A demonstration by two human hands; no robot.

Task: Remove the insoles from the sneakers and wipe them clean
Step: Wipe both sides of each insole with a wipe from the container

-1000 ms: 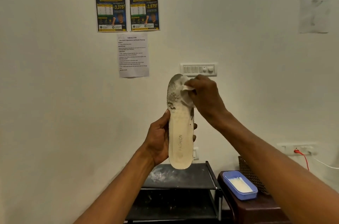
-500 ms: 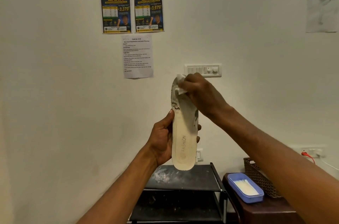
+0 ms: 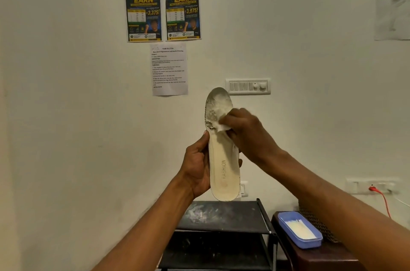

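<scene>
1 insole [image 3: 224, 168] is out of its sneaker and held upright in front of the wall, heel end down and toe end up, with the word FASHION running along its lower half; it hangs in the air above the black shoe rack [image 3: 221, 215], touching nothing but the 2 hands. The heel half and middle look pale cream and fairly clean; the toe end carries a grey-white crust, heaviest along the left edge, so I judge the wiping of this insole to be about half done. No sneaker and no 2nd insole is in view, so whether the other one is already wiped cannot be told; at the least, the toe area here is left to finish.

The left hand [image 3: 197, 168] grips the insole by its lower half; the thumb lies up the left edge, the fingers curl round behind, and a fingertip shows past the right edge. The right hand [image 3: 246, 131] is curled, pinching a small white wipe [image 3: 221, 125] and pressing it against the insole just below the dirty toe patch; the wipe may be a tissue or a cloth, the view is too soft to say.

A blue tray [image 3: 299, 229] holding something whitish sits on a brown stool [image 3: 328, 257] to the right of the rack, beside a woven basket [image 3: 315, 219].
</scene>
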